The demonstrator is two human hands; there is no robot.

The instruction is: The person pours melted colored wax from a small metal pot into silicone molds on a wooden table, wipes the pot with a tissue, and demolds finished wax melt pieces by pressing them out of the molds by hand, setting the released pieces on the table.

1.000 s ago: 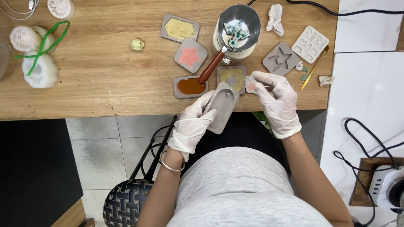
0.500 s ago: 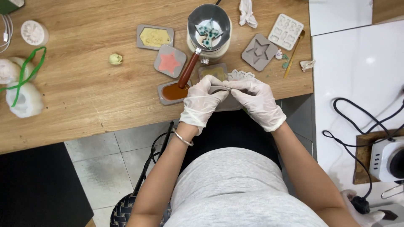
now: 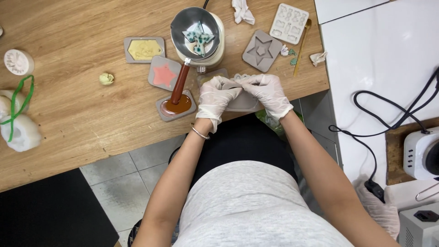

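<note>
Wooden tabletop (image 3: 82, 114) is carrying moulds: yellow tag (image 3: 144, 49), pink star (image 3: 164, 74), amber one (image 3: 177, 105) under the melting pot (image 3: 197, 34). Both gloved hands, left (image 3: 215, 97) and right (image 3: 267, 91), are pinching a grey silicone mould (image 3: 242, 101) at the table edge.

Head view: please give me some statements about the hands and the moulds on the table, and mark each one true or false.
1. Both hands wear white gloves. True: left hand and right hand are gloved.
2. Both hands hold a grey mould at the table edge. True.
3. The star in the pink-filled mould is blue. False: it is pink.
4. The pot is empty. False: a pale, green-speckled piece lies inside.
5. The star mould lies right of the pot. True.
6. The left wrist is bare. False: it wears a thin bracelet.
</note>
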